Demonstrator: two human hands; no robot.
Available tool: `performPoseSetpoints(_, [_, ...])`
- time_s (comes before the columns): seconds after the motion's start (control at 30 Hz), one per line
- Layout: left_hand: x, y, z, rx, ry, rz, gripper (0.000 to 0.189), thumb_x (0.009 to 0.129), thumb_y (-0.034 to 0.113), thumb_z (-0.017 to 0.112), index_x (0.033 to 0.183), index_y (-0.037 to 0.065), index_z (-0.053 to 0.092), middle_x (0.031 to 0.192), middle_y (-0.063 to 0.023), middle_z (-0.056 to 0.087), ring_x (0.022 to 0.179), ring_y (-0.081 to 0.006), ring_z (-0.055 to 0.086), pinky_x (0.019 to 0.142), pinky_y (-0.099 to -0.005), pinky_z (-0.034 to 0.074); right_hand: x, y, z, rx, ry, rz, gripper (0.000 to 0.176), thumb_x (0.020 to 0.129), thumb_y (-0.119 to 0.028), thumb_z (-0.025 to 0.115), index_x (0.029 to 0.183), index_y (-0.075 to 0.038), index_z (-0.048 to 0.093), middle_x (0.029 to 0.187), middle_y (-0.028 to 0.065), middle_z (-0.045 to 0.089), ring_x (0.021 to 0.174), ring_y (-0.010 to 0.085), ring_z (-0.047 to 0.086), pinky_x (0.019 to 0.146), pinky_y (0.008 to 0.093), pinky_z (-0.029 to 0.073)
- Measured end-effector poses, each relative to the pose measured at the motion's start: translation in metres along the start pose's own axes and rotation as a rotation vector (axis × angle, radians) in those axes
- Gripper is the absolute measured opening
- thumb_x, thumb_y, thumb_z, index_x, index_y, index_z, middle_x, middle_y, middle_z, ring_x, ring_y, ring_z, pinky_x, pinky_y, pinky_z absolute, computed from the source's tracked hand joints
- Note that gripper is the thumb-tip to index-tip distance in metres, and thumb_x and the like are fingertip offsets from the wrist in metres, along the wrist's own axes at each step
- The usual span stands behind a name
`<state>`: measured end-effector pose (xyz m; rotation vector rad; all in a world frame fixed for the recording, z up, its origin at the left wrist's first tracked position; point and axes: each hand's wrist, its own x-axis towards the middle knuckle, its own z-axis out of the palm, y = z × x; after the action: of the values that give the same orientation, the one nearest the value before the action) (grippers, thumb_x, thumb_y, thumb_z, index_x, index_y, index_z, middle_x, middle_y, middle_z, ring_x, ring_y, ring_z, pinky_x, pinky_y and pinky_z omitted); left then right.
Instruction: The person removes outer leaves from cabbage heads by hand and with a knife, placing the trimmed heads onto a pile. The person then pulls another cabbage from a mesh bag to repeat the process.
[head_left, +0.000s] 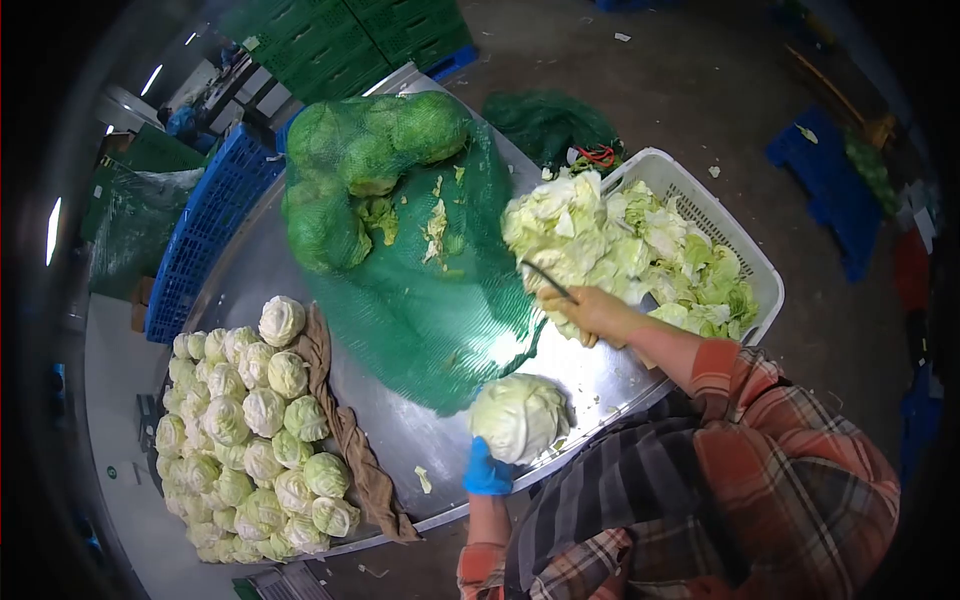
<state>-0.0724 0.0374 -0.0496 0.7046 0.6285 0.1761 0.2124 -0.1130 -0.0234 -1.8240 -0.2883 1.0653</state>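
Observation:
A pale round cabbage (517, 418) rests at the table's near edge, and my left hand (487, 468), in a blue glove, is closed on its lower left side. My right hand (582, 310), in a yellowish glove, is closed round a knife (548, 279) with a dark curved blade. Just beyond it, loose cabbage leaves (575, 225) are heaped against a white basket (768, 290) of leaf pieces. A green mesh net (420, 330) lies across the table's middle, with several green cabbages (340, 140) in its far part.
Many trimmed cabbages (230, 440) are piled at the left of the metal table (370, 375), beside a rolled brown cloth (350, 440). Green crates (320, 45) stand beyond the far end. A blue crate (215, 225) runs along the left side. Another green net (550, 122) lies beyond the basket.

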Motion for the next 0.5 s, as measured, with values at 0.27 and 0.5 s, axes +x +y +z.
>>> performPoseSetpoints(0.27, [0.034, -0.017, 0.005, -0.388, -0.296, 0.082, 0.087, 0.084, 0.069, 0.035, 0.145, 0.008, 0.034, 0.143, -0.0198, 0.041, 0.128, -0.0367, 0.043, 0.108, -0.0521, 0.035, -0.046, -0.017, -0.016, -0.376, 0.057, -0.775, 0.084, 0.080, -0.036, 0.075, 0.148, -0.024, 0.028, 0.121, 0.0157, 0.062, 0.100, 0.0265, 0.065, 0.085, 0.0343, 0.053])
performPoseSetpoints(0.5, [0.033, -0.019, 0.013, -0.272, -0.282, 0.089, 0.068, 0.089, 0.057, 0.039, 0.137, 0.008, 0.043, 0.129, -0.0152, 0.051, 0.119, -0.0296, 0.049, 0.102, -0.0455, 0.039, -0.091, -0.043, 0.041, -0.036, -0.403, -0.668, 0.050, 0.087, -0.033, 0.069, 0.132, -0.014, 0.056, 0.124, 0.0098, 0.061, 0.104, 0.0180, 0.063, 0.085, 0.0283, 0.049])
